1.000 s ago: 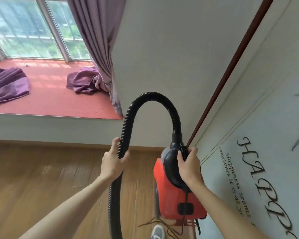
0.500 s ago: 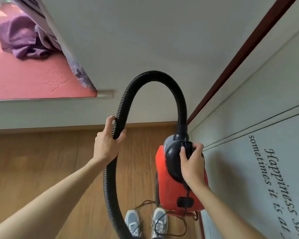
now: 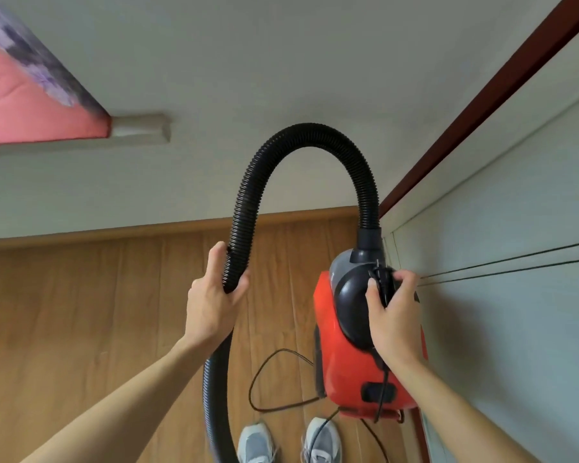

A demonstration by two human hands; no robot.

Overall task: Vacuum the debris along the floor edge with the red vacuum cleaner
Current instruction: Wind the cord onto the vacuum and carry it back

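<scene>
Here, the fingers (image 3: 240, 287) of the left hand (image 3: 214, 305) curl round the black ribbed hose (image 3: 310, 135), thumb on its opposite side. The fingers (image 3: 403, 279) of the right hand (image 3: 393, 319) curl over the black top of the red vacuum cleaner (image 3: 331, 369), held over the wooden floor (image 3: 81, 312) just beside the pale wall panel (image 3: 515, 329). The hose arches from the cleaner's collar to the left hand. A black cord (image 3: 258, 372) loops near two grey shoes (image 3: 254, 442).
</scene>
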